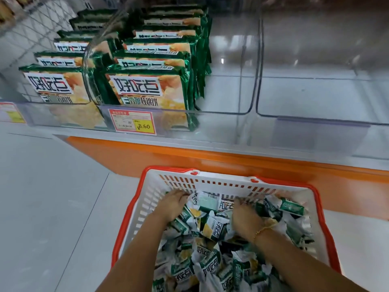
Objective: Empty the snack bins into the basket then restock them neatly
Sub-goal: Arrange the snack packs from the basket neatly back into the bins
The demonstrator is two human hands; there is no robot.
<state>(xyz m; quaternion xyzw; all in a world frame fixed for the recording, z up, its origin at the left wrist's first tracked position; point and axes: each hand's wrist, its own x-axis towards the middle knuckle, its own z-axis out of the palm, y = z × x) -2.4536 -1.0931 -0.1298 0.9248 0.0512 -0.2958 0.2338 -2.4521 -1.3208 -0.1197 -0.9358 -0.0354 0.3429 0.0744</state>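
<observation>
A white basket [210,181] with an orange rim stands on the floor, heaped with several small green-and-white snack packets [210,258]. Both my hands are sunk into the far end of the heap. My left hand [173,204] reaches down among the packets near the basket's far-left wall, its fingertips buried. My right hand [246,218] digs in near the middle, fingers curled down into the packets; what they hold is hidden. Above, the clear snack bins [315,119] on the shelf show bare bottoms at centre and right.
Upright green biscuit bags [147,91] fill the left part of the centre bin and the bin to its left. A red price tag [132,122] reads 8.60. An orange shelf base [189,157] runs behind the basket. Grey floor tiles [52,197] lie to the left.
</observation>
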